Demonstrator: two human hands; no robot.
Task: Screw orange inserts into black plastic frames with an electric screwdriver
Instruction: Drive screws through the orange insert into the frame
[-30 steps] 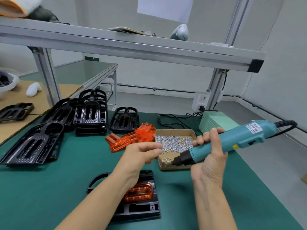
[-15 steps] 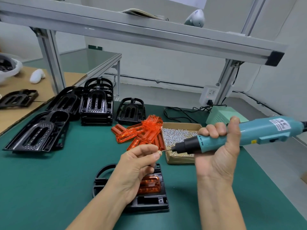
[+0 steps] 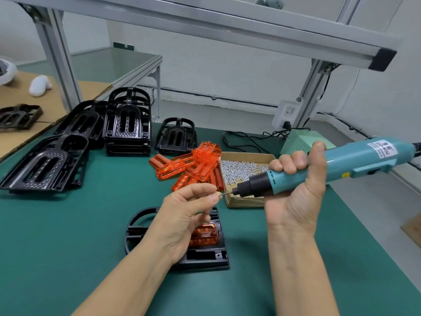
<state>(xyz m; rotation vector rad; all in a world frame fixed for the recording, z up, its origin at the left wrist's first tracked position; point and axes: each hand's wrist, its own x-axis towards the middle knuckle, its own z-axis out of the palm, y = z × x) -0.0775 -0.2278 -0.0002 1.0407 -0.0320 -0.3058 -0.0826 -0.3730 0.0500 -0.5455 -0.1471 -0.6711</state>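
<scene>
My right hand [image 3: 296, 190] grips a teal electric screwdriver [image 3: 330, 166] held nearly level, its black nose and bit pointing left. My left hand [image 3: 184, 213] pinches a small screw [image 3: 220, 195] between thumb and forefinger at the bit's tip. Below my left hand a black plastic frame [image 3: 205, 256] lies on the green mat with an orange insert [image 3: 205, 233] seated in it, partly hidden by the hand. A pile of loose orange inserts [image 3: 189, 165] lies behind.
A cardboard box of screws [image 3: 243, 169] sits right of the orange pile. Stacks of black frames [image 3: 127, 126] [image 3: 45, 165] stand at the left and back. A green power unit [image 3: 300, 142] and cables lie at the back right. An aluminium shelf frame [image 3: 205, 21] crosses overhead.
My left hand has brought a screw up to the screwdriver's bit. My right hand has levelled the tool and moved it a little higher. The camera has tilted downward.
</scene>
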